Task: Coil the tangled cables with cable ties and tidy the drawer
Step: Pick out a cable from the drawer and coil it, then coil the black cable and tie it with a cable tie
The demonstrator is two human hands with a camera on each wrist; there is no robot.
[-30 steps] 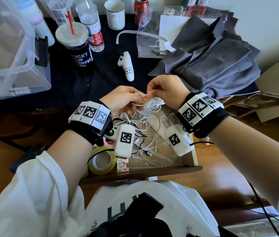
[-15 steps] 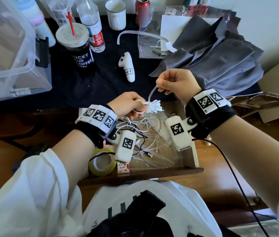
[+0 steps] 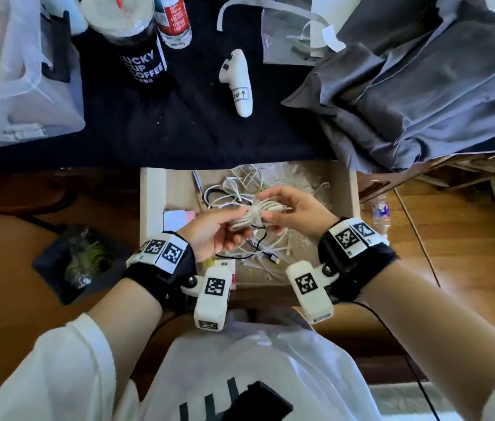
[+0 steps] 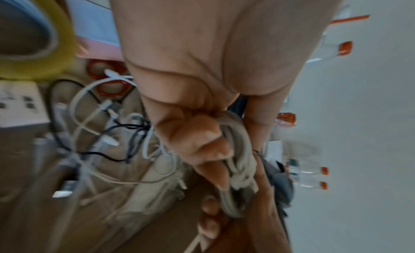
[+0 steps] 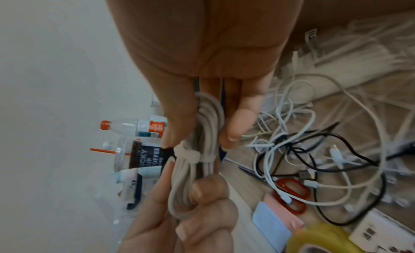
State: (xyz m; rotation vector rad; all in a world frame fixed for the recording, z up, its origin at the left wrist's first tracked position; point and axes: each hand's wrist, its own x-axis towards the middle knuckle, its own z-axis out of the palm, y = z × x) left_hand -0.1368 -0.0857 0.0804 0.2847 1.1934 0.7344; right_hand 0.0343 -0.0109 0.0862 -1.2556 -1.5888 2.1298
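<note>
Both hands are over the open drawer, holding one coiled white cable bundle between them, above the loose cables. Left hand grips the bundle's left end w/ fingers curled round it; in the left wrist view the fingertips wrap the grey-white loops. Right hand pinches the other end btwn thumb and fingers; right wrist view shows the thumb on one side and a finger on the other, w/ the bundle in the gap. A pale cable tie bands the bundle across its middle, btwn the two grips.

Below the hands, the drawer's floor holds a tangle of loose white and black cables, plus a heap of spare white cable ties toward the back right. Red-handled scissors lie among the cables, next to pink and blue sticky notes at the drawer's left side. A yellow tape roll sits at the near left corner; mostly hidden in head view.

On the dark tabletop beyond the drawer: black "Lucky Cup Coffee" cup, water bottle, white handheld controller, grey cloth at right, clear plastic bin at left.
</note>
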